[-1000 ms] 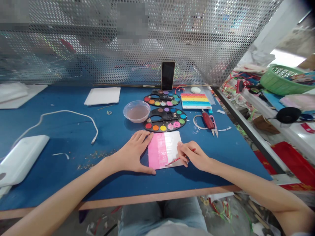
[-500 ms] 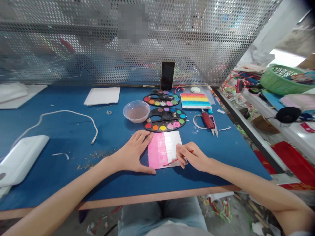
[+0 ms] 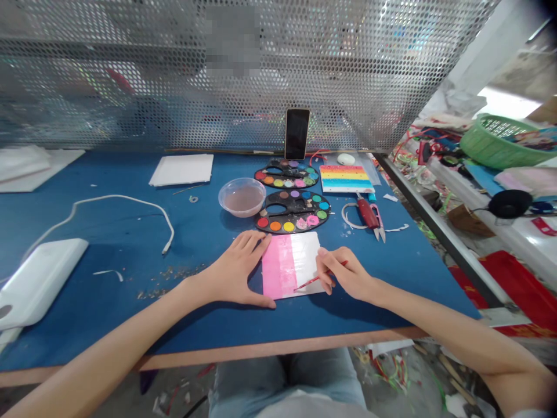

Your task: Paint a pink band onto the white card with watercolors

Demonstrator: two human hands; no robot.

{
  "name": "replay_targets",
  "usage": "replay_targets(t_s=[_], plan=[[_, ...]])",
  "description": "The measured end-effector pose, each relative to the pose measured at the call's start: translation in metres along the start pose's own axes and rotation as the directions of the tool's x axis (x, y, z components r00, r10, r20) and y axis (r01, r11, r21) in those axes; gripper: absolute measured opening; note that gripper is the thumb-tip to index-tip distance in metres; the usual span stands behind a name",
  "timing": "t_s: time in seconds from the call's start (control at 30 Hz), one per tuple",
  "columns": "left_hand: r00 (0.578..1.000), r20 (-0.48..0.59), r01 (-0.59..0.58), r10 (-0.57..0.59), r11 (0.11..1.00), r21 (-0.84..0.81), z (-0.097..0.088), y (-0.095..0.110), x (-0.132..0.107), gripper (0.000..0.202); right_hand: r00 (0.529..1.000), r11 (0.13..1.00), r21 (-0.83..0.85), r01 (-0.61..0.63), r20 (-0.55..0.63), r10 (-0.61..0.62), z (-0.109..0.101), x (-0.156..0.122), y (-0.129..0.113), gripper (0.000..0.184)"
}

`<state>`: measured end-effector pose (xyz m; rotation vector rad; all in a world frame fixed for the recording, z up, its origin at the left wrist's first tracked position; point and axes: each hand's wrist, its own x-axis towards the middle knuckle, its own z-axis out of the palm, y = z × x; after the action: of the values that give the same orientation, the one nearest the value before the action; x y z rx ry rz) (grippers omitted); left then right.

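Observation:
A small white board (image 3: 307, 249) lies flat on the blue table, its left part covered in two shades of pink. My left hand (image 3: 237, 270) is spread, with fingertips at the board's upper left corner and the thumb by its lower left edge. My right hand (image 3: 342, 271) pinches a thin red paintbrush (image 3: 310, 283), whose tip rests near the bottom of the pink edge. Just beyond the board sits a black paint palette (image 3: 292, 225) with round colour pans, pink paint among them. A clear bowl of murky water (image 3: 242, 198) stands at its left.
Behind lie a second palette (image 3: 285, 174), a striped rainbow board (image 3: 347, 179) and an upright phone (image 3: 297, 134). Red-handled snips (image 3: 369, 213) lie at right. White sheets (image 3: 181, 170), a white cable (image 3: 117, 196) and a power bank (image 3: 41, 283) occupy the left. Perforated metal (image 3: 143, 75) borders the back.
My right hand has shifted slightly right, and the brush tip has moved a little up and right along the pink edge. My left hand stays in place.

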<state>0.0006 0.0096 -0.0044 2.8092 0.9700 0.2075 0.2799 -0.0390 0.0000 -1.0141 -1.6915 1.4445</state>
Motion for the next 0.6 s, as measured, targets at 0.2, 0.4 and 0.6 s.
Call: replay_targets(t_s=[0.2, 0.4, 0.6], plan=[[1.000, -0.008, 0.000, 0.000, 1.000, -0.026, 0.0004, -0.0006, -0.0003, 0.129, 1.000, 1.000, 0.018, -0.004, -0.022, 0.004, 0.0001, 0.0007, 0.0009, 0.066], [1.000, -0.002, 0.005, -0.005, 1.000, -0.026, 0.0008, -0.0006, 0.0000, 0.130, 1.000, 1.000, 0.018, 0.001, -0.026, -0.001, -0.0001, 0.0005, -0.0005, 0.067], [1.000, -0.010, -0.009, 0.008, 0.999, -0.032, 0.0005, -0.0011, 0.0000, 0.128, 1.000, 1.000, 0.003, -0.015, 0.007, 0.015, -0.0001, 0.0003, -0.0001, 0.066]])
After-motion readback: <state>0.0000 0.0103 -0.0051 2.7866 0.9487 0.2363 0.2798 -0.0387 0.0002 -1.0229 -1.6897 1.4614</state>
